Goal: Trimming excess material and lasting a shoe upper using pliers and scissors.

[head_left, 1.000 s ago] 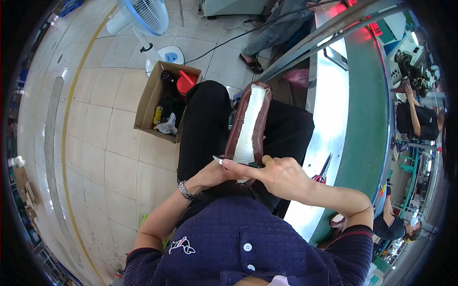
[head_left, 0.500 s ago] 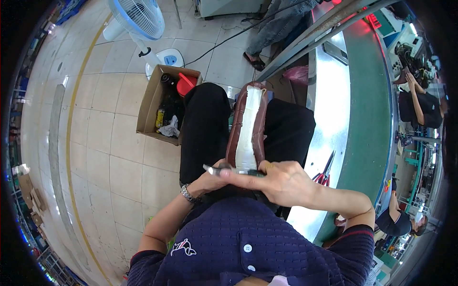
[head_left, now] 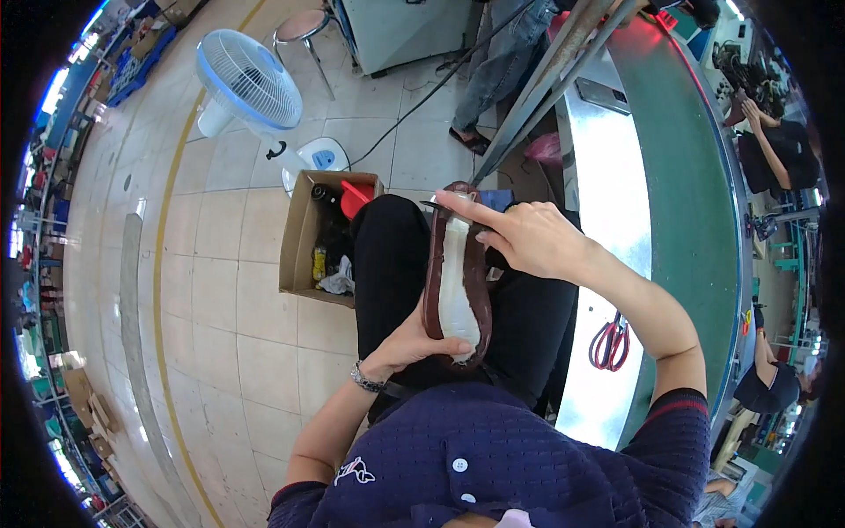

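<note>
A dark brown shoe [head_left: 458,273] with a white bottom lies sole-up on my lap over black trousers. My left hand [head_left: 414,343] grips its near end, thumb on the white sole. My right hand [head_left: 524,236] is at the far end, forefinger stretched along a thin dark tool [head_left: 437,205] whose tip rests at the shoe's far rim. The rest of the tool is hidden inside my fingers.
An open cardboard box [head_left: 324,238] with a red cup and bottles stands on the tiled floor to my left. A floor fan [head_left: 255,88] is behind it. Red-handled scissors [head_left: 609,341] lie on the metal edge of the green conveyor [head_left: 695,220] at my right. Other people work at the far right.
My right hand has moved with the tool from the shoe's near end up to its far end. My left hand has shifted to grip the near end.
</note>
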Demonstrator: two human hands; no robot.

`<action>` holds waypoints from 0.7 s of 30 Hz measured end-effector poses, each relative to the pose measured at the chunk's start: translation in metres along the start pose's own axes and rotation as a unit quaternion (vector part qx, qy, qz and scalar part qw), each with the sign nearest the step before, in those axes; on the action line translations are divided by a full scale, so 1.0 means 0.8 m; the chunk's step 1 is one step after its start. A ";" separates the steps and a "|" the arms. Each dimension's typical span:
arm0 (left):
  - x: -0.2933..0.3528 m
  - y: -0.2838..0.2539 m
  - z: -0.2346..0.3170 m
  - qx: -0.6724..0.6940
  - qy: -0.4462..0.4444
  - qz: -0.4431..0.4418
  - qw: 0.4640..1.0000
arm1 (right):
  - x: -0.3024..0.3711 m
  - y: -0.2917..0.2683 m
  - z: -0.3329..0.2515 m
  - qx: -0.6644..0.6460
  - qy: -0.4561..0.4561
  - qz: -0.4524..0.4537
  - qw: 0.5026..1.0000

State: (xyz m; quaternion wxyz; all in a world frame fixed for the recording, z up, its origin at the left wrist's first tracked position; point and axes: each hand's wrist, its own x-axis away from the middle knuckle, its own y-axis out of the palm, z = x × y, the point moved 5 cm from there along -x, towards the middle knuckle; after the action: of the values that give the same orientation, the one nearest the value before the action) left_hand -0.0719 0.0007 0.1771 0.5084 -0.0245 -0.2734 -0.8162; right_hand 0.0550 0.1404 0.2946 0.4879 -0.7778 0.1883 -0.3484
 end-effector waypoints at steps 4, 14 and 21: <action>-0.030 -0.019 0.020 0.144 -0.009 0.012 0.990 | 0.036 0.015 0.003 -0.051 -0.003 0.084 0.995; -0.050 -0.005 0.054 0.130 -0.086 0.025 0.987 | 0.158 0.130 0.020 -0.683 0.162 0.268 0.660; -0.061 -0.005 -0.004 -0.033 0.083 -0.062 0.994 | 0.177 0.166 0.024 -0.748 0.154 0.155 0.626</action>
State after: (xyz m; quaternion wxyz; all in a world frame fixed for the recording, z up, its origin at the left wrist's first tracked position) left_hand -0.0506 0.0406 0.1573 0.4768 0.0434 -0.2039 -0.8539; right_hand 0.1720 0.0026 0.2217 -0.2515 -0.7693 0.5746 -0.1216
